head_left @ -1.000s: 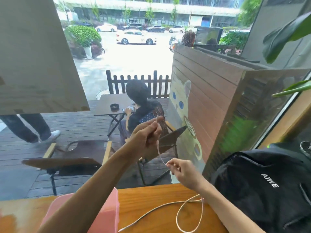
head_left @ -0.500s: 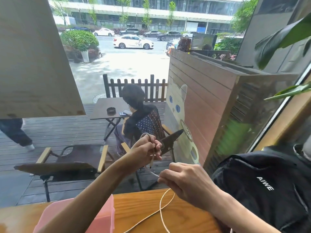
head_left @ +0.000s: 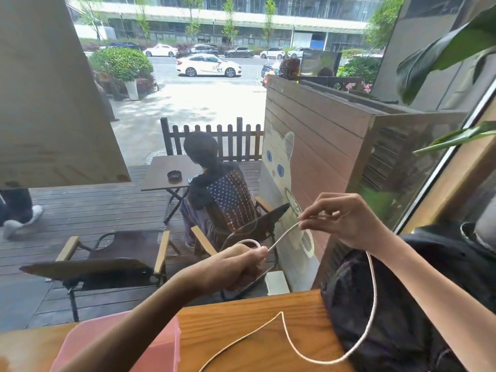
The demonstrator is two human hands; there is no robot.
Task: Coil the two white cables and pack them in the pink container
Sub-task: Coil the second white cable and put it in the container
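Observation:
A thin white cable (head_left: 373, 302) stretches between both hands, held up above the wooden table (head_left: 241, 326). My left hand (head_left: 236, 267) is closed in a fist around a small loop of it. My right hand (head_left: 346, 221), higher and to the right, pinches the cable between thumb and fingers. From there the cable hangs down in a long curve, crosses the black bag, and trails over the table toward the near edge. The pink container (head_left: 166, 342) sits at the lower left, partly hidden by my left forearm. I see only one cable.
A black backpack (head_left: 418, 304) rests on the table's right side. Past the table is a window onto a wooden deck with folding chairs (head_left: 112, 261), a seated person (head_left: 214, 194) and a painted wooden planter wall (head_left: 316, 162).
My right hand has moved up and to the right, pulling a length of cable taut from my left fist. My left hand has dropped slightly lower. The slack loop now hangs over the bag.

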